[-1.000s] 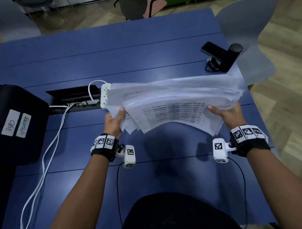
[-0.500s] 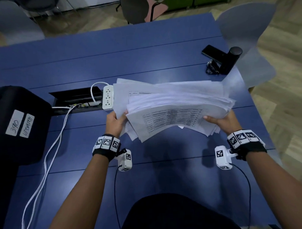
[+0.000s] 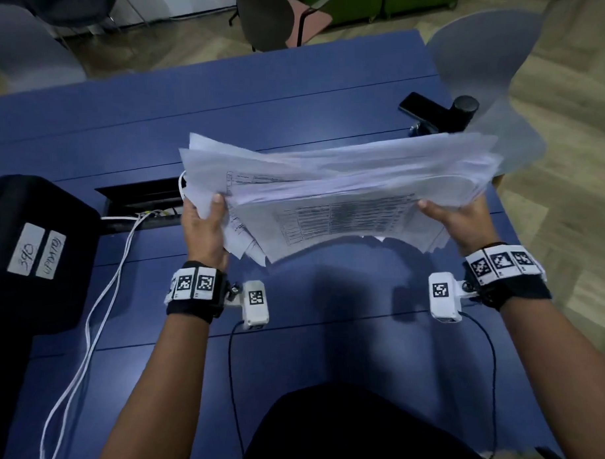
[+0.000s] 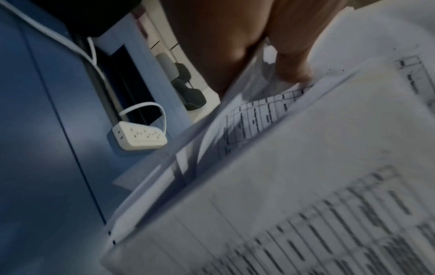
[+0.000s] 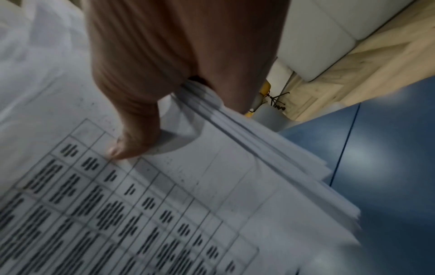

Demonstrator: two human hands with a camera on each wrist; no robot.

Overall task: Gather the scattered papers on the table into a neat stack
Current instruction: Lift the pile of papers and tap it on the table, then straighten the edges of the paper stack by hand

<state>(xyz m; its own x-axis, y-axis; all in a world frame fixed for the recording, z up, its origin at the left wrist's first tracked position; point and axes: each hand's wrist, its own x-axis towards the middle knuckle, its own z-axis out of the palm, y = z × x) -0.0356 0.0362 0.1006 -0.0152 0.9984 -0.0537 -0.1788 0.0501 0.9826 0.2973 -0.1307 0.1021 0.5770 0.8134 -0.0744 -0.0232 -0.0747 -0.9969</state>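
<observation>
A thick, uneven bundle of white papers (image 3: 344, 193) hangs in the air above the blue table (image 3: 289, 99), its sheets fanned out of line and the top one printed with a table. My left hand (image 3: 205, 222) grips the bundle's left edge, thumb on top. My right hand (image 3: 462, 217) grips the right edge, thumb pressed on the printed sheet. In the left wrist view the thumb (image 4: 292, 61) digs between the sheets of the papers (image 4: 306, 167). The right wrist view shows the thumb (image 5: 132, 137) on the papers (image 5: 164, 204), fingers hidden beneath.
A white power strip (image 4: 139, 137) with white cables (image 3: 91, 322) lies by the cable slot (image 3: 145, 197). A black case (image 3: 31, 252) with labels sits at the left. A phone on a black stand (image 3: 437, 113) is at the right edge, a grey chair (image 3: 487, 51) beyond.
The bundle dipped toward the table half a second ago and has since risen. Both hands kept their hold on its edges, and the sheets look blurred from moving.
</observation>
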